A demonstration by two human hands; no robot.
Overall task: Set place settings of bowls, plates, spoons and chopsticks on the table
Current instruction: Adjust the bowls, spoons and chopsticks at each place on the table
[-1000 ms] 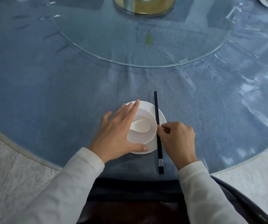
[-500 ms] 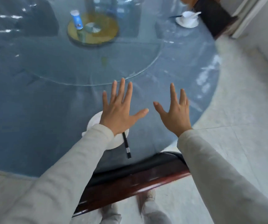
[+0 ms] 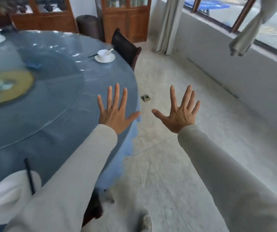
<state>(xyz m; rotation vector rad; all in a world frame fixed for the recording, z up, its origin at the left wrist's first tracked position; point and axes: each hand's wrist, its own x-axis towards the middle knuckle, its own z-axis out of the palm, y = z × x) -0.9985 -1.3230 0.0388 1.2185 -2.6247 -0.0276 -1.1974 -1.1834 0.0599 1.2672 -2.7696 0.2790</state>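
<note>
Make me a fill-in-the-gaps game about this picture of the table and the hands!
1. The left hand and the right hand are spread wide and hold ___.
2. The white spoon sits in a small white ___ on the far round white plate.
3. The big round table wears a ___ cloth.

Missing words: nothing; bowl; blue.

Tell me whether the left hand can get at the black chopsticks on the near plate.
Probably yes. The left hand is open and empty above the table, and nothing lies on the chopsticks on the near plate. It would only need to draw back toward them.
</note>
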